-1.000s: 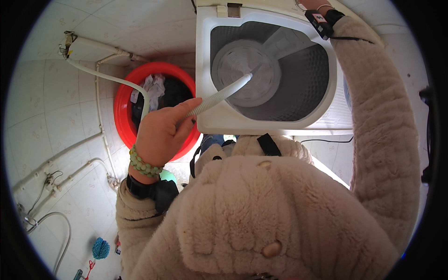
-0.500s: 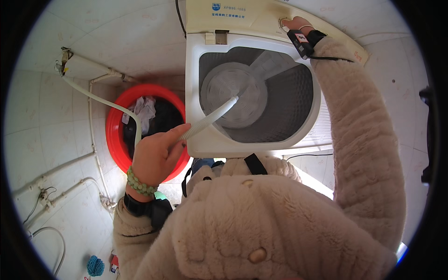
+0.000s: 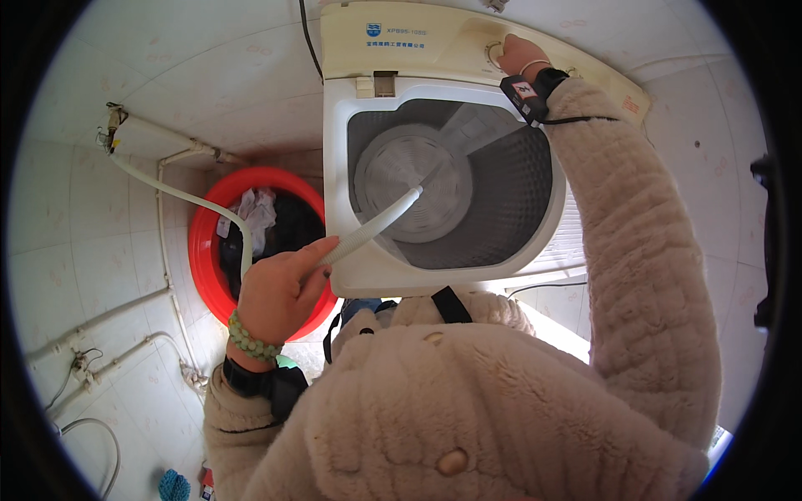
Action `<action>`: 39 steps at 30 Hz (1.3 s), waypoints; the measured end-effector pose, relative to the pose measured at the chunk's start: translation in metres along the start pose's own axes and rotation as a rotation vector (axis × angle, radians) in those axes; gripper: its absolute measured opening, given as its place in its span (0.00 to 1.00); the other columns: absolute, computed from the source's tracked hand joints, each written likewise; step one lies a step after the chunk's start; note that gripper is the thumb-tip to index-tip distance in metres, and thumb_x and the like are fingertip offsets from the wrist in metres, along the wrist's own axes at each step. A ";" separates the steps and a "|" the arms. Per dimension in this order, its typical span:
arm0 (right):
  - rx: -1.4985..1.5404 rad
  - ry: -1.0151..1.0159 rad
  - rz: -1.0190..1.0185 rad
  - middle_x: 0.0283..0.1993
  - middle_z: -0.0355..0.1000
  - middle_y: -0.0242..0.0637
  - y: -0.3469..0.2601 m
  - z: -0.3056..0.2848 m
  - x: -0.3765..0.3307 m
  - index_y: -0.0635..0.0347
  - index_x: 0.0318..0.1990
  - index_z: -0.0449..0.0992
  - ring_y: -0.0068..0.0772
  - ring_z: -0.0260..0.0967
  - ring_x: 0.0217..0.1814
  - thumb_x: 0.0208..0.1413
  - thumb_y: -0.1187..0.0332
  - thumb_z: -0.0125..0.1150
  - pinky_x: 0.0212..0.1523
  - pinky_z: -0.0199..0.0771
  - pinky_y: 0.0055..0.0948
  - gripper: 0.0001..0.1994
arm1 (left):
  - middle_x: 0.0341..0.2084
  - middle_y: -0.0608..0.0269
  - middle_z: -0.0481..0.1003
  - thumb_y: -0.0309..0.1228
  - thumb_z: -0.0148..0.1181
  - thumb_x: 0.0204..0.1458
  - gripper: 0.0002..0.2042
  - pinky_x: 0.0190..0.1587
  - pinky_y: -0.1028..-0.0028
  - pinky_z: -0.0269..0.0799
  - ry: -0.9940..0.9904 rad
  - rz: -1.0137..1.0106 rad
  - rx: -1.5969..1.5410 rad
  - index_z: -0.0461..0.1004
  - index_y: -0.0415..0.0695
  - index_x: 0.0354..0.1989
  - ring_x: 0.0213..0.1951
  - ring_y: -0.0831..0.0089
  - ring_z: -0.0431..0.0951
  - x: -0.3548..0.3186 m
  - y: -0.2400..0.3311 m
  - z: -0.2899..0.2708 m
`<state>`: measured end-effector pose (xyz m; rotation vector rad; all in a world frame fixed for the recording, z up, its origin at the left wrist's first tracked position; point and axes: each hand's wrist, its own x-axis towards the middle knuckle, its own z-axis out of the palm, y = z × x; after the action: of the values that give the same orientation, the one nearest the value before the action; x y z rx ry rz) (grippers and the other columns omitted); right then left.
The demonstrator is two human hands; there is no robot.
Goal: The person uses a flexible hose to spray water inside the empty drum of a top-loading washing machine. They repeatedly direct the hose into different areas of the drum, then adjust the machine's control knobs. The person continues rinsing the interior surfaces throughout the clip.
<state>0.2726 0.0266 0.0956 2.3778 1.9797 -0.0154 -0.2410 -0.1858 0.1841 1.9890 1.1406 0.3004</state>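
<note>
My left hand [image 3: 280, 294] is closed around a pale, ribbed water hose [image 3: 374, 225]. The hose's free end points into the open tub of a washing machine [image 3: 341, 167], and a stream of water seems to leave it. Inside the grey tub, a round ribbed disc [image 3: 409, 171] covers the bottom. My right hand [image 3: 521, 57] reaches to the cream control panel [image 3: 451, 37] at the back. Its fingers are closed on a round knob [image 3: 494, 55], which they mostly hide.
Left of the machine stands a red basin [image 3: 203, 238] holding dark and white cloth. The hose runs back to a wall tap [image 3: 115, 121]. Pipes [image 3: 167, 225] line the tiled left wall. A blue scrubber-like thing [image 3: 174, 484] is at the lower left.
The whole view has shifted a little, so the machine sits slightly lower and further left. Both hands keep their places on hose and knob; the right hand looks slightly turned.
</note>
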 end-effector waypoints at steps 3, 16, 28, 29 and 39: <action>-0.015 -0.075 -0.246 0.38 0.77 0.49 0.023 -0.013 -0.001 0.58 0.40 0.73 0.57 0.74 0.44 0.58 0.51 0.58 0.44 0.72 0.48 0.18 | 0.25 0.51 0.77 0.25 0.60 0.52 0.18 0.32 0.62 0.73 0.011 0.016 0.022 0.77 0.46 0.54 0.29 0.54 0.79 0.002 0.001 0.001; -0.582 -0.127 -0.412 0.49 0.70 0.40 0.083 -0.059 -0.052 0.54 0.49 0.69 0.46 0.76 0.43 0.59 0.57 0.61 0.41 0.76 0.43 0.16 | 0.25 0.50 0.77 0.24 0.60 0.53 0.18 0.32 0.64 0.73 -0.046 -0.053 0.012 0.77 0.44 0.54 0.28 0.55 0.79 0.013 0.015 0.005; -0.584 -0.190 -0.767 0.37 0.75 0.40 0.082 -0.071 -0.020 0.56 0.37 0.74 0.48 0.76 0.41 0.54 0.59 0.64 0.39 0.75 0.45 0.12 | 0.26 0.51 0.78 0.25 0.60 0.52 0.18 0.32 0.64 0.73 -0.015 -0.016 0.012 0.77 0.46 0.53 0.28 0.56 0.79 0.013 0.015 0.013; -0.581 -0.201 -0.765 0.35 0.76 0.41 0.082 -0.071 -0.018 0.56 0.36 0.75 0.49 0.76 0.41 0.53 0.58 0.64 0.39 0.75 0.45 0.12 | 0.26 0.53 0.78 0.25 0.60 0.52 0.18 0.32 0.63 0.73 -0.009 -0.002 0.032 0.77 0.47 0.54 0.29 0.56 0.79 0.013 0.014 0.015; -0.512 -0.165 -0.353 0.36 0.80 0.42 0.088 -0.037 -0.025 0.53 0.31 0.82 0.49 0.78 0.38 0.63 0.49 0.48 0.40 0.75 0.48 0.21 | 0.28 0.49 0.79 0.24 0.59 0.53 0.18 0.34 0.64 0.74 0.045 0.027 0.042 0.76 0.43 0.54 0.31 0.53 0.80 0.009 0.024 0.018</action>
<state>0.3542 -0.0122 0.1362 1.6502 1.9955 0.2423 -0.2108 -0.1943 0.1886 2.0455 1.1570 0.3390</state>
